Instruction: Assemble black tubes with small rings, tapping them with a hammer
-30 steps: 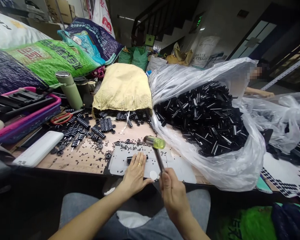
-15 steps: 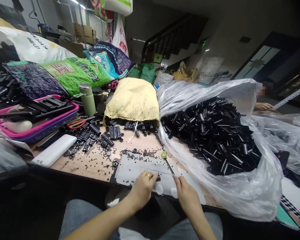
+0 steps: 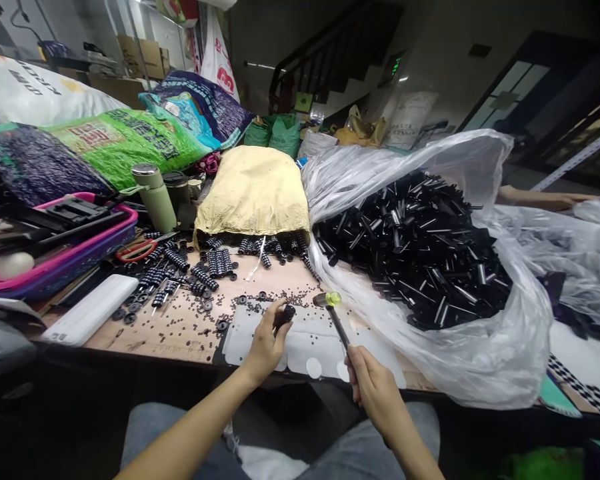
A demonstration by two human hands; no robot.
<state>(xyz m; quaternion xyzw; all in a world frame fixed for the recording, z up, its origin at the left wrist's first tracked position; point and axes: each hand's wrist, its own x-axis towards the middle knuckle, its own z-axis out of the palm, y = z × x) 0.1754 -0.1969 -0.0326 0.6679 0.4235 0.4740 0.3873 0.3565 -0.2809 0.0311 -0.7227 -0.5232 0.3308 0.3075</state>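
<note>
My left hand (image 3: 266,343) is closed around a short black cylindrical part (image 3: 285,316), its end facing up and away above the table. In my right hand (image 3: 373,380) is the dark handle of a small mallet (image 3: 329,299) with a yellow-green face. The mallet head stands raised, to the right of the black part and apart from it. Below both hands lies a pale plastic mat (image 3: 300,343) with two white round discs (image 3: 314,368) at its near edge. Many tiny black rings (image 3: 300,297) are scattered over the mat's far side and the wood.
A clear plastic bag (image 3: 525,347) spills black tubes (image 3: 420,260) on the right. Ribbed black rollers (image 3: 220,263) lie by a yellow cloth sack (image 3: 255,190). Left are a white box (image 3: 93,310), red-handled scissors (image 3: 136,251), a pink basket (image 3: 123,223) and a green flask (image 3: 155,200). Someone's arm (image 3: 540,198) reaches in far right.
My left hand has lifted and moved away from me with the black part, now tilted into view. The mallet has risen and turned, showing its head side-on. The camera view has shifted.
</note>
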